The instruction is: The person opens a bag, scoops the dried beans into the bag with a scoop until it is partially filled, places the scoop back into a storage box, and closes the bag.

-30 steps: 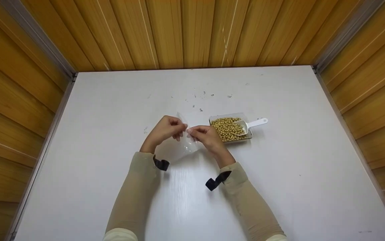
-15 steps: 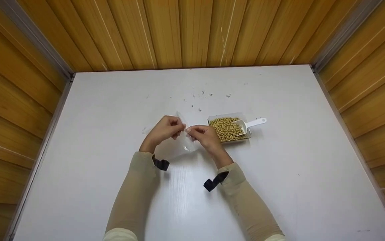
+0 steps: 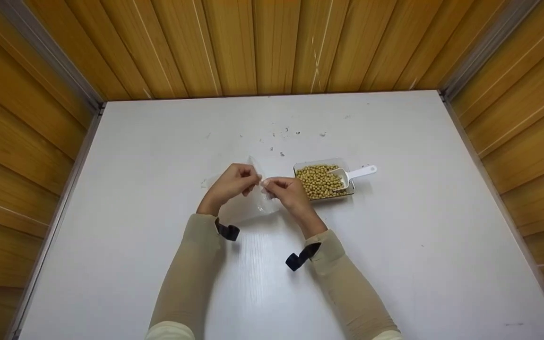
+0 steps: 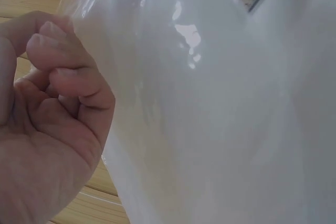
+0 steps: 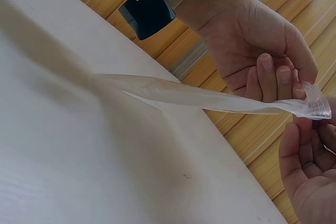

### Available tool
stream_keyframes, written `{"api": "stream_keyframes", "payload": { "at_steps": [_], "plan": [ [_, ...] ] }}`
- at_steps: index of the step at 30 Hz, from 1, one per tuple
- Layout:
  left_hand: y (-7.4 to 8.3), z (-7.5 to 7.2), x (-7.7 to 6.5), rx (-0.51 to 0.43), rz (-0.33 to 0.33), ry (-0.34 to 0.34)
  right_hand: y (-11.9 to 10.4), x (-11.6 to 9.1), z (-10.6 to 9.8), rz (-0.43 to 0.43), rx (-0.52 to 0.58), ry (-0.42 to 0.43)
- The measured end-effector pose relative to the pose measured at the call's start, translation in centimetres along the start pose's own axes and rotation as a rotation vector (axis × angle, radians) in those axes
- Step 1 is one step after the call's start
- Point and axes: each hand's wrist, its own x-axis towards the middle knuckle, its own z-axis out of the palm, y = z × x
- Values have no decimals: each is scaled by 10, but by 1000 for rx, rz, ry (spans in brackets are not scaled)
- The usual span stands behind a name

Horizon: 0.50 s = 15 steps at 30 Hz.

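Observation:
A clear plastic bag (image 3: 252, 211) hangs between both hands above the table. My left hand (image 3: 235, 183) pinches its upper edge between thumb and forefinger, the other fingers curled in. Right beside it, my right hand (image 3: 291, 192) pinches the same edge with its fingertips. In the right wrist view the bag (image 5: 184, 94) appears side-on, narrow and flat, its top edge bunched at the fingers. The left wrist view is mostly filled by the bag's glossy film (image 4: 199, 114). Whether the bag's mouth is parted cannot be made out.
Just right of the right hand stands a clear rectangular container (image 3: 331, 198) of round yellowish beans (image 3: 319, 182). A white scoop (image 3: 361, 173) lies in it, handle pointing right. Wood-patterned walls (image 3: 276, 47) border the white table (image 3: 418, 283) at the back and sides.
Both hands stay almost in place, with the right wrist shifting slightly left. The lower part of the bag has swung a little and shows wider. The container and scoop rest as before.

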Motion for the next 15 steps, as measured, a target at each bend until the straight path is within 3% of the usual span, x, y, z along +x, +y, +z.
{"api": "stream_keyframes", "payload": {
  "at_steps": [15],
  "plan": [
    [-5,1,1,-24,12,-8,3,0,2,-21,-45,27]
  ]
}}
